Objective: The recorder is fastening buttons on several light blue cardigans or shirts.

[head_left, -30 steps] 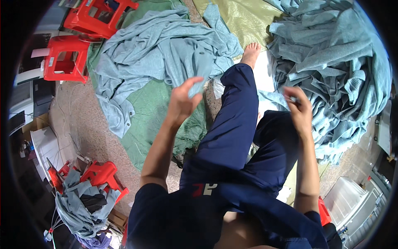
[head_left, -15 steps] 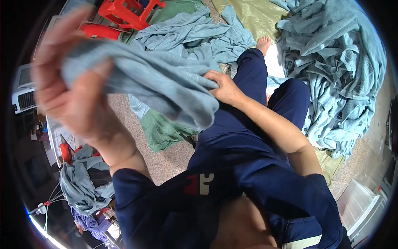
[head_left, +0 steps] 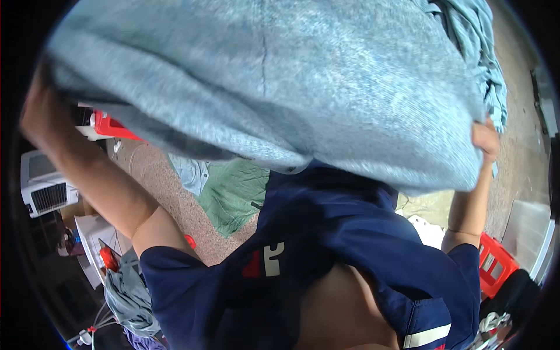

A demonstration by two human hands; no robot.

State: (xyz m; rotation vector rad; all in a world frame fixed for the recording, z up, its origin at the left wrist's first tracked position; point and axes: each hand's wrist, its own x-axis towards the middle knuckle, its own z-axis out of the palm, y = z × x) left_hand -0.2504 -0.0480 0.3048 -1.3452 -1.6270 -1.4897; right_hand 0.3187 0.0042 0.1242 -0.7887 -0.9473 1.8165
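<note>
A light grey-blue knit cardigan (head_left: 326,87) is stretched wide in front of me, with a small dark button at its lower edge. It fills most of the upper view and is slightly blurred. My right hand (head_left: 486,139) is closed around its right edge. At the far left, my left hand (head_left: 39,108) is raised to the other end of the cloth. Its fingers are mostly hidden behind the fabric, but that end hangs from it. Both arms are spread apart.
Behind the cardigan, part of a pile of similar knitwear (head_left: 490,64) shows at upper right. A green cloth (head_left: 233,195) lies on the speckled floor. Left are a red stool (head_left: 114,125), a white-and-black appliance (head_left: 49,181) and grey garments (head_left: 129,294). A red plastic stool (head_left: 496,265) stands at lower right.
The bunched cardigan has been opened out and lifted across the view. My right hand has swung far right with its edge, while my left hand has moved outward and slightly down.
</note>
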